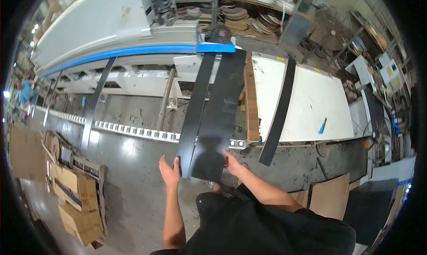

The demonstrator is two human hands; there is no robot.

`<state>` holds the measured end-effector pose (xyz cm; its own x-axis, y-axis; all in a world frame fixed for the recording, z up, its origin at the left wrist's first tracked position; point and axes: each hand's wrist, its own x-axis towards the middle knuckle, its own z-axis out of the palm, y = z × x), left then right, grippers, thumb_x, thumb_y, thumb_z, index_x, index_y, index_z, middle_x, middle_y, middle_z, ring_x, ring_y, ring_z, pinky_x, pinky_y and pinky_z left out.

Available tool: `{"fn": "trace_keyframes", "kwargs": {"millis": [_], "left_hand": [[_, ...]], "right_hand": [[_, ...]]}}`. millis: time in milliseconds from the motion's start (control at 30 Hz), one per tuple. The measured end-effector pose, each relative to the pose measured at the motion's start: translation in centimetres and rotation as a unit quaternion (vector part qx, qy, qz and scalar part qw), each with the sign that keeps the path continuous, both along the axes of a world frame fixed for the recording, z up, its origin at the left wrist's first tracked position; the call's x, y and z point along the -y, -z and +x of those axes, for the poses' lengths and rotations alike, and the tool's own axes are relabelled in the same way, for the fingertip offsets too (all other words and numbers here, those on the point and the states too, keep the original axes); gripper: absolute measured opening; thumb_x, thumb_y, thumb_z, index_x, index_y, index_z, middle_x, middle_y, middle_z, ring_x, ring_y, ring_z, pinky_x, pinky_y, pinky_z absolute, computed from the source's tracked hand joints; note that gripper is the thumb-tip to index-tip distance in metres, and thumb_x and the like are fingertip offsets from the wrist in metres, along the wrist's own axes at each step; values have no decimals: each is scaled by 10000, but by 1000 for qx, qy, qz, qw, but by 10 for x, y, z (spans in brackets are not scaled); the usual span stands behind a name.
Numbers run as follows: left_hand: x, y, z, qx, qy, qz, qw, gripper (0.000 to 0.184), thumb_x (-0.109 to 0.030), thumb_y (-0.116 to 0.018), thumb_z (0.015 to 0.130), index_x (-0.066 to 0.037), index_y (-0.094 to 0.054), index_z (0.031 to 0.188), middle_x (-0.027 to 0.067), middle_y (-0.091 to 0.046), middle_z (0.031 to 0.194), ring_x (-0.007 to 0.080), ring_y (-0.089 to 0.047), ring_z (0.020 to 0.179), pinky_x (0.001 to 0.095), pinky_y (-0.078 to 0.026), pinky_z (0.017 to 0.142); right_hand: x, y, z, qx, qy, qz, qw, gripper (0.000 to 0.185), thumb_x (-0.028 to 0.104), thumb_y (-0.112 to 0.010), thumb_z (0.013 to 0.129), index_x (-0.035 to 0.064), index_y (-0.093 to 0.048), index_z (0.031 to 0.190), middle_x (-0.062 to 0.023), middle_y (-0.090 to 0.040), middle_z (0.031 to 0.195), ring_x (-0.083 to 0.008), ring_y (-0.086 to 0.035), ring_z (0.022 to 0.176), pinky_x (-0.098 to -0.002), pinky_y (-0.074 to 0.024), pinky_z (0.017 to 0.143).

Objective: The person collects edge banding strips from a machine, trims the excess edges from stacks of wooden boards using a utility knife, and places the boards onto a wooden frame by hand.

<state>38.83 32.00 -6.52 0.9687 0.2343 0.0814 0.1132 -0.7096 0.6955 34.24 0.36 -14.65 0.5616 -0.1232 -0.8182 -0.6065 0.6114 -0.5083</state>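
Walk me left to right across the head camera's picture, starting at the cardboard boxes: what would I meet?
Cardboard boxes → narrow black board → wide black board → brown wooden bar → curved black strip → small blue tool.

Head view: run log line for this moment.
left hand: open, at edge of narrow black board | right hand: at edge of wide black board | blue tool: on white surface
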Motion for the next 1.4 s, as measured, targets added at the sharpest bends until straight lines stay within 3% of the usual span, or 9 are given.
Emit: {"fn": "trace_keyframes", "kwargs": {"millis": [300, 433, 633, 767, 867, 1000, 1100, 1233, 1400], "left_hand": [[53, 14, 6, -231, -36, 68, 970, 829, -699, -625, 983, 40, -628, 1357, 275, -699, 1319, 473, -657, 1235, 552, -516, 1019], [94, -2, -7, 41, -27, 188, 981, 523, -436, -704, 1015, 39, -665, 1229, 252, -679, 1160, 472, -628, 1142, 548, -482, 1023], [263, -18, -70, -120, 142, -149, 971, 485, -444, -668, 1062, 24, -679, 1191, 254, -713, 1124, 446, -674, 1038, 528, -517, 945], [379, 11, -124, -241, 150, -152, 947, 550, -490, -603, 1090, 43, -716, 1166, 266, -768, 1073, 409, -744, 1021, 461, -555, 914], [409, -12, -131, -138, 80, -76, 984, 533, -444, -577, 1106, 60, -732, 1022, 271, -747, 882, 408, -746, 850, 498, -553, 797], [374, -12, -136, -73, 68, -67, 993, 540, -411, -541, 1132, 74, -692, 949, 251, -688, 793, 249, -611, 717, 463, -506, 711], [314, -4, -160, -83, 55, -21, 995, 582, -387, -503, 1151, 74, -650, 828, 253, -620, 695, 224, -531, 662, 480, -450, 642], [210, 75, -211, -39, 2, 106, 994, 677, -409, -410, 1168, 101, -704, 834, 329, -656, 758, 526, -580, 702, 610, -423, 689], [168, 101, -256, -26, -166, 97, 981, 698, -430, -382, 1171, 121, -752, 952, 359, -700, 857, 570, -633, 815, 629, -465, 784]], "right_hand": [[9, -15, -33, 35, 104, -309, 945, 605, 486, -792, 964, -3, -699, 1308, -142, -770, 1224, -288, -714, 1105, -416, -530, 964], [80, -63, -67, 47, 26, -428, 902, 656, 556, -806, 937, -36, -727, 1206, -203, -797, 1080, -364, -758, 1021, -456, -557, 900], [135, -80, -110, -11, -7, -511, 860, 801, 650, -765, 921, -86, -660, 1218, -319, -734, 1137, -487, -694, 1106, -511, -528, 961], [143, -89, -111, 57, 88, -536, 838, 612, 549, -731, 1002, -54, -631, 1045, -264, -695, 942, -417, -666, 911, -499, -498, 831], [173, -84, -112, 150, 85, -379, 909, 436, 455, -620, 1099, 21, -651, 1073, -219, -671, 918, -361, -649, 864, -455, -514, 809], [242, -75, -54, 264, 117, -293, 911, 642, 560, -696, 1045, -4, -627, 1343, -45, -688, 1040, -196, -653, 959, -381, -536, 892], [325, -128, 8, 287, 162, -142, 933, 707, 574, -693, 1041, -2, -574, 1433, -92, -701, 1237, -136, -629, 1138, -342, -514, 962], [335, -218, -6, 335, 6, -223, 916, 637, 571, -707, 1030, 17, -688, 1343, -92, -758, 1162, -174, -686, 1088, -370, -534, 974], [250, -244, -70, 462, -80, -186, 864, 448, 361, -768, 1041, -23, -710, 1264, -71, -772, 1101, -141, -685, 1014, -355, -559, 928]]}}
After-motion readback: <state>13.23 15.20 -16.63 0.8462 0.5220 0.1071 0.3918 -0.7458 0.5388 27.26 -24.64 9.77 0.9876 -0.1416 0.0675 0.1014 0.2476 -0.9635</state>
